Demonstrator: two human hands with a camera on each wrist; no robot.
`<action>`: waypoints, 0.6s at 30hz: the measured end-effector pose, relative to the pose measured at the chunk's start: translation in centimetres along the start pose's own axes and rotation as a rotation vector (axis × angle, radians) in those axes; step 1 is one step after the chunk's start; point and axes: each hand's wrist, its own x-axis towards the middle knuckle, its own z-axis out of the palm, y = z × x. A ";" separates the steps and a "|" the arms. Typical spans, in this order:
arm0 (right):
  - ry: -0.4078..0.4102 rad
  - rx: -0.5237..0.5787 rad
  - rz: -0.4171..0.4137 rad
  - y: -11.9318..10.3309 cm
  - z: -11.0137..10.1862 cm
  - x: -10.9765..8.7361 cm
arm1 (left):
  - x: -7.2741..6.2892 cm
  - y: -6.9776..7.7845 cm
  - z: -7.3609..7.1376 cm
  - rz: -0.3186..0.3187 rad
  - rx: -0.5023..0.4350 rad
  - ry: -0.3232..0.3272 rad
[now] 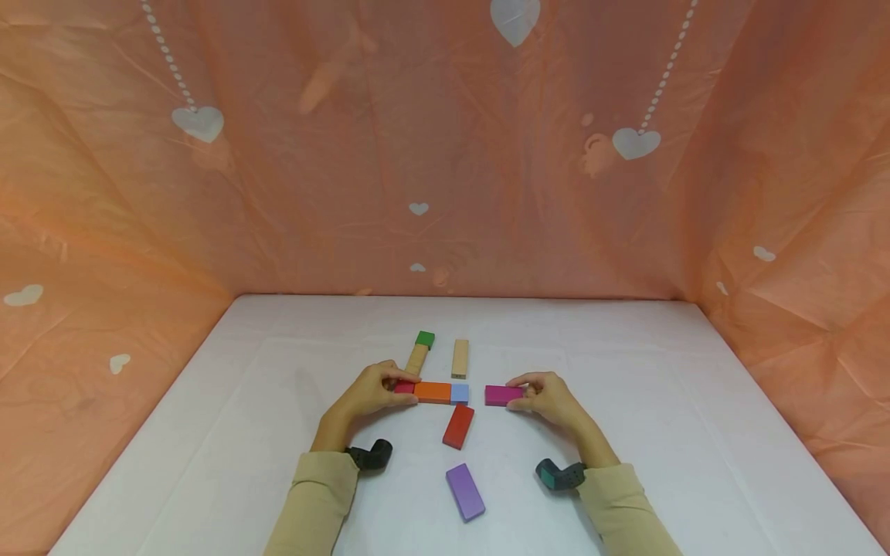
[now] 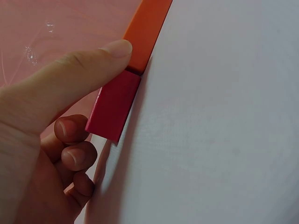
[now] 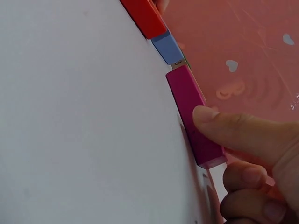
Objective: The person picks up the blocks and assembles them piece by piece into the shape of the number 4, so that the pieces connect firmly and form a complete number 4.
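Observation:
On the white table (image 1: 626, 363) lies a row of flat blocks: a crimson block (image 1: 405, 387), an orange block (image 1: 433, 391) and a light blue block (image 1: 460, 393). My left hand (image 1: 375, 388) pinches the crimson block (image 2: 114, 105), thumb over its joint with the orange block (image 2: 145, 30). A small gap to the right, my right hand (image 1: 545, 396) pinches a magenta block (image 1: 504, 394) between thumb and fingers; in the right wrist view the thumb presses the magenta block (image 3: 194, 114) just past the light blue block (image 3: 167, 48).
A green block (image 1: 425, 339) and two tan blocks (image 1: 416, 359) (image 1: 460, 357) lie behind the row. A red block (image 1: 458, 426) and a purple block (image 1: 465, 491) lie in front, between my forearms. Orange heart-patterned cloth (image 1: 445, 147) walls the table on three sides.

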 end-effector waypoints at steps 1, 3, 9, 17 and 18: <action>0.000 -0.001 -0.002 0.0 0.0 0.0 | 0.0 0.0 0.0 0.001 -0.001 0.001; 0.000 -0.001 -0.003 0.1 0.1 0.1 | 0.0 0.1 0.0 0.011 0.002 0.002; 0.007 -0.018 -0.006 0.2 0.3 0.2 | -0.1 0.0 0.0 0.014 0.002 0.005; 0.015 -0.042 0.005 -0.1 0.4 0.2 | -0.1 -0.1 -0.1 0.027 0.012 0.013; 0.014 -0.041 0.007 -0.1 0.5 0.2 | 0.0 -0.1 -0.1 0.021 0.011 0.014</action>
